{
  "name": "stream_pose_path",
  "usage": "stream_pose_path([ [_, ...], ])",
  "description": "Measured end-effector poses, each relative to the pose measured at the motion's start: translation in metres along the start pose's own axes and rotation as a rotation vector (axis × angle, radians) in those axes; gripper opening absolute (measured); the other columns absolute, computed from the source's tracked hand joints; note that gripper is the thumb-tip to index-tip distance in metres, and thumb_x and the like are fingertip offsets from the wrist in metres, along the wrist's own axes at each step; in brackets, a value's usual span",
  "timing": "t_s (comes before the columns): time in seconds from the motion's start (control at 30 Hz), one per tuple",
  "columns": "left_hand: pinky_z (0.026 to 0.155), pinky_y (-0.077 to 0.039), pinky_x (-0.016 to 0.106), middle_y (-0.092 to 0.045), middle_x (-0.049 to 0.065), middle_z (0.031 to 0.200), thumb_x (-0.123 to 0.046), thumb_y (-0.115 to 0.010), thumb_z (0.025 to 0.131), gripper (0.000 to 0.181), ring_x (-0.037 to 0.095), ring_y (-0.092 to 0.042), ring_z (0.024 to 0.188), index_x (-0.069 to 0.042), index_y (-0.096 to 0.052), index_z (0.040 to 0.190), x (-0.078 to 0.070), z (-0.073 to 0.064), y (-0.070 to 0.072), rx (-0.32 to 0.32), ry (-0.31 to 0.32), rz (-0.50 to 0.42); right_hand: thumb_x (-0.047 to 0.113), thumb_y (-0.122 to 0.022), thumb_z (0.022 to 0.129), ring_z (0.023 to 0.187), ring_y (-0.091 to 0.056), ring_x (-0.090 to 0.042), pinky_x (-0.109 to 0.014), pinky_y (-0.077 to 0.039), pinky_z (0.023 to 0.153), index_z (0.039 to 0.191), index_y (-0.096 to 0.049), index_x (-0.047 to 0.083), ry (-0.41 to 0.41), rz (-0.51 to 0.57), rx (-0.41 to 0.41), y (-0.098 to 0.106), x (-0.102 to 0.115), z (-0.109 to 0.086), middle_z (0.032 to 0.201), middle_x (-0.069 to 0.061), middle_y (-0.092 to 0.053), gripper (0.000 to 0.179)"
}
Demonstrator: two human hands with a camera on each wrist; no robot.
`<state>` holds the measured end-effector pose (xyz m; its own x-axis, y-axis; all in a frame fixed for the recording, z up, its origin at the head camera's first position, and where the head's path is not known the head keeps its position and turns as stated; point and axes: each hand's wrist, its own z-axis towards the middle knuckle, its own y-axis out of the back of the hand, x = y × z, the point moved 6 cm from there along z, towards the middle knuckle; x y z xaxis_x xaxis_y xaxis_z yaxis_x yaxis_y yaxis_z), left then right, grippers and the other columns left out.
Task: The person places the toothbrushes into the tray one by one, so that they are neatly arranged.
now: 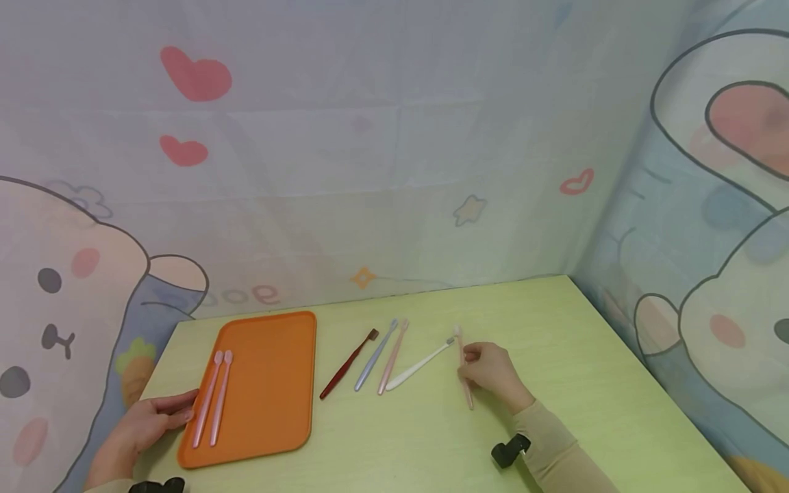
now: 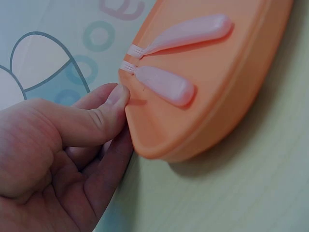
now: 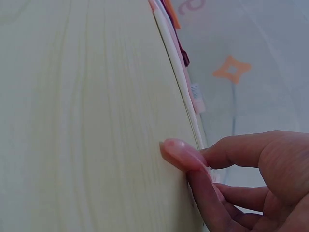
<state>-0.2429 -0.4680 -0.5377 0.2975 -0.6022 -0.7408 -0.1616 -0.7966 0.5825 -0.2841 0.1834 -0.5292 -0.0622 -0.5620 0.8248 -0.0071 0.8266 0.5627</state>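
Note:
My left hand (image 1: 146, 426) grips the left rim of an orange tray (image 1: 271, 383); in the left wrist view its thumb lies on the rim and other fingers sit below. Two pink toothbrushes (image 2: 193, 31) lie side by side in the tray, near that hand. On the right, my right hand (image 1: 493, 373) pinches another pink toothbrush (image 3: 183, 153) between thumb and finger, its bristle head pointing toward the back. Just left of it, a white toothbrush (image 1: 419, 366) lies slanted on the table, its grey bristles close to the held brush.
Between tray and white brush lie a dark red toothbrush (image 1: 348, 365), a blue toothbrush (image 1: 374, 359) and a pink toothbrush (image 1: 392, 359). The pale green table (image 1: 382, 438) meets a printed cloth backdrop (image 1: 394, 150) at the back, with more cloth on both sides.

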Motion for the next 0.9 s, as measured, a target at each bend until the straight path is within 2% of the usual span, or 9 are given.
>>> stream_pose_path([
  [0.2, 0.115, -0.036, 0.069, -0.057, 0.028, 0.150, -0.037, -0.083, 0.095, 0.071, 0.055, -0.039, 0.146, 0.001, -0.055, 0.148, -0.0009, -0.0041, -0.0002, -0.003, 0.018, 0.027, 0.000, -0.076, 0.078, 0.079, -0.070, -0.016, -0.028, -0.061, 0.064, 0.128, -0.071, -0.010, -0.007, 0.017, -0.006, 0.0005, -0.0013, -0.0003, 0.104, -0.012, -0.074, 0.052],
  [0.4, 0.114, -0.038, 0.068, -0.057, 0.028, 0.150, -0.032, -0.079, 0.100, 0.065, 0.053, -0.040, 0.146, 0.002, -0.053, 0.149, -0.0035, -0.0083, -0.0009, 0.005, -0.005, 0.038, 0.001, -0.075, 0.079, 0.076, -0.070, -0.014, -0.029, -0.062, 0.063, 0.129, -0.071, -0.009, -0.015, 0.056, -0.002, -0.0011, -0.0054, 0.0004, 0.104, -0.011, -0.075, 0.051],
  [0.63, 0.115, -0.037, 0.069, -0.057, 0.028, 0.151, -0.035, -0.081, 0.097, 0.068, 0.055, -0.037, 0.147, 0.001, -0.054, 0.149, -0.0001, -0.0042, -0.0004, 0.000, 0.013, 0.025, -0.002, -0.075, 0.078, 0.075, -0.070, -0.015, -0.030, -0.062, 0.063, 0.130, -0.070, -0.010, -0.025, 0.108, 0.000, -0.0009, -0.0076, -0.0011, 0.102, -0.010, -0.075, 0.052],
  [0.9, 0.115, -0.037, 0.068, -0.055, 0.028, 0.151, -0.036, -0.079, 0.099, 0.071, 0.055, -0.037, 0.147, 0.003, -0.051, 0.151, -0.0049, -0.0060, -0.0010, 0.019, 0.004, 0.032, -0.002, -0.073, 0.080, 0.075, -0.071, -0.015, -0.030, -0.063, 0.064, 0.130, -0.070, -0.010, -0.031, 0.093, 0.005, 0.0017, -0.0083, -0.0014, 0.103, -0.010, -0.075, 0.051],
])
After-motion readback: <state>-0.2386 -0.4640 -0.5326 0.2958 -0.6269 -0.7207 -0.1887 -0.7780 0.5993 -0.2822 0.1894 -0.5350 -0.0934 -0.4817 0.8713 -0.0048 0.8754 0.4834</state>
